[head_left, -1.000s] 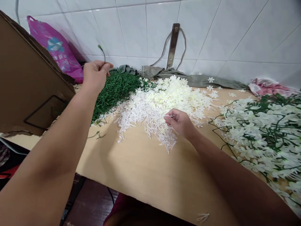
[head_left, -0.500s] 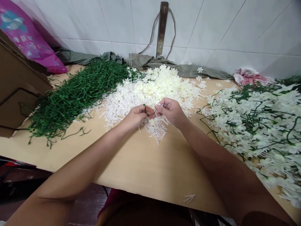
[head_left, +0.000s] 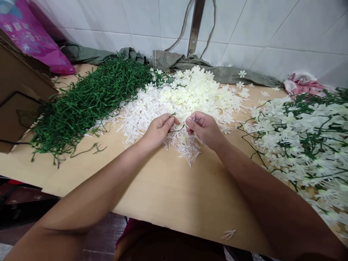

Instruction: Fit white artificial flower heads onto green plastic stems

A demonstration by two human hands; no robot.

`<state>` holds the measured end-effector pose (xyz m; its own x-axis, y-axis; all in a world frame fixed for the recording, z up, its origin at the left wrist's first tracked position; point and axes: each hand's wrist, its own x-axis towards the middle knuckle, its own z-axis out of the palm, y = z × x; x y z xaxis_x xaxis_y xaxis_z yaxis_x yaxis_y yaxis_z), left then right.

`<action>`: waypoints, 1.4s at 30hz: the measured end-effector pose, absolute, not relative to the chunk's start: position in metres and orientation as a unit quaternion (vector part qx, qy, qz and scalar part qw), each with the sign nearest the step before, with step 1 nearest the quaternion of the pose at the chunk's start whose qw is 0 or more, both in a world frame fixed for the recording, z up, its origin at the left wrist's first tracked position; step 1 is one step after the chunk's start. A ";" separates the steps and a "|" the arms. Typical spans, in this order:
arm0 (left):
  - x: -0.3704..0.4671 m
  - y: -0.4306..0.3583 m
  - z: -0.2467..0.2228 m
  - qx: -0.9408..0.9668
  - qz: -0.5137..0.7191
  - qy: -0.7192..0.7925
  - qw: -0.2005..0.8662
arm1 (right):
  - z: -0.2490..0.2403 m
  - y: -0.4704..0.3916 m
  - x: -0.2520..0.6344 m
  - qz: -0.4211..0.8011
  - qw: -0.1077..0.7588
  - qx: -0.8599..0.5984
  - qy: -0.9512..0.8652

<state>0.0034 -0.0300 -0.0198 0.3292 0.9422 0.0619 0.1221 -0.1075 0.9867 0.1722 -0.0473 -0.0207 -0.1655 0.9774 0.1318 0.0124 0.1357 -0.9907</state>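
My left hand (head_left: 161, 127) is closed on a green stem (head_left: 178, 129), whose thin end points toward my other hand. Just to its right, my right hand (head_left: 202, 128) pinches something small and whitish at the fingertips, too small to make out fully. Both hands are above a heap of thin white sticks (head_left: 187, 148). Behind them lie loose white flower heads (head_left: 199, 90). A large pile of green stems (head_left: 92, 101) is on the left of the table.
White flowers on green stems (head_left: 299, 137) cover the table's right side. A cardboard box (head_left: 24, 87) and a pink bag (head_left: 32, 36) stand at the left. Grey cloth (head_left: 231, 74) runs along the tiled wall. A few white sticks (head_left: 228, 234) lie near the front edge.
The view has shifted, so the wall strap sits higher and farther right. My hands are slightly farther apart, and more of the green stem shows between them.
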 end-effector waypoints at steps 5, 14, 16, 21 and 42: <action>0.001 -0.035 -0.021 0.638 0.386 0.398 0.534 | -0.017 -0.046 0.175 0.495 0.509 -0.412 -0.570; 0.001 -0.041 -0.024 0.683 0.345 0.361 0.533 | -0.011 -0.054 0.172 0.404 0.467 -0.447 -0.647; 0.003 -0.042 -0.021 0.683 0.337 0.364 0.535 | -0.011 -0.055 0.171 0.370 0.456 -0.454 -0.670; 0.005 -0.042 -0.015 0.692 0.321 0.365 0.533 | -0.012 -0.055 0.171 0.314 0.453 -0.466 -0.692; 0.004 -0.039 -0.016 0.670 0.329 0.356 0.562 | -0.013 -0.055 0.173 0.247 0.432 -0.469 -0.730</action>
